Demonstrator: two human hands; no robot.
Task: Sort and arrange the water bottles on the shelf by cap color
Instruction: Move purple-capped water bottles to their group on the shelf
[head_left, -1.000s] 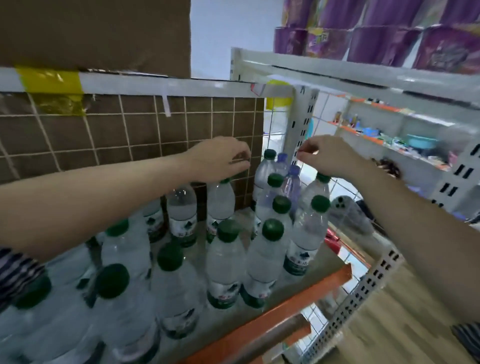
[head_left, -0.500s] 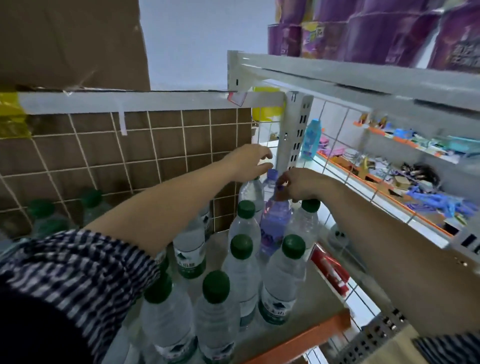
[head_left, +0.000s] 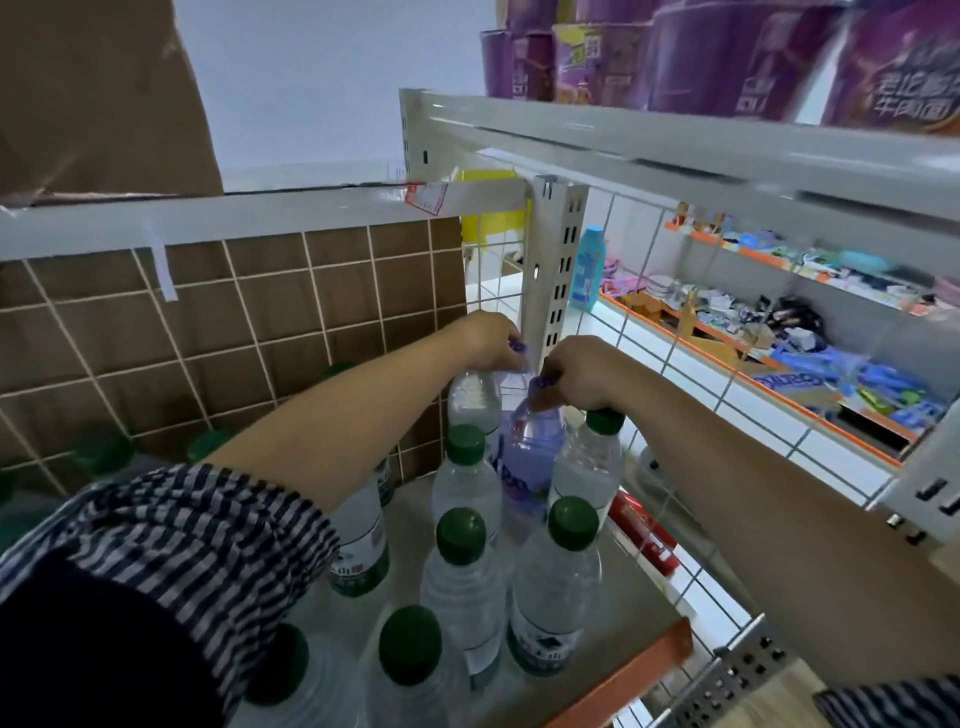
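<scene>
The purple cap (head_left: 542, 383) of a purple-tinted plastic water bottle (head_left: 530, 452) is pinched by the curled fingers of the right hand (head_left: 582, 371). This bottle is stood upright at the far right of the grey shelf board with the orange front edge (head_left: 621, 597), among the clear plastic water bottles with green caps (head_left: 553, 587). A second small purple cap (head_left: 517, 345) is gripped by the left hand (head_left: 485, 338), with the fingers closed round it. It is found just behind the first, in the far corner by the white metal post (head_left: 553, 270). Little of the bottle under this cap can be seen.

The two hands are held close together, but they are not touching. More green-capped bottles are lined up along the near and left parts of the shelf, in front of the brown tiled back wall (head_left: 260, 322). A red packet (head_left: 644, 530) is laid at the right edge, beside the white wire grid (head_left: 691, 384). Big purple packs (head_left: 727, 57) are stacked on the shelf above.
</scene>
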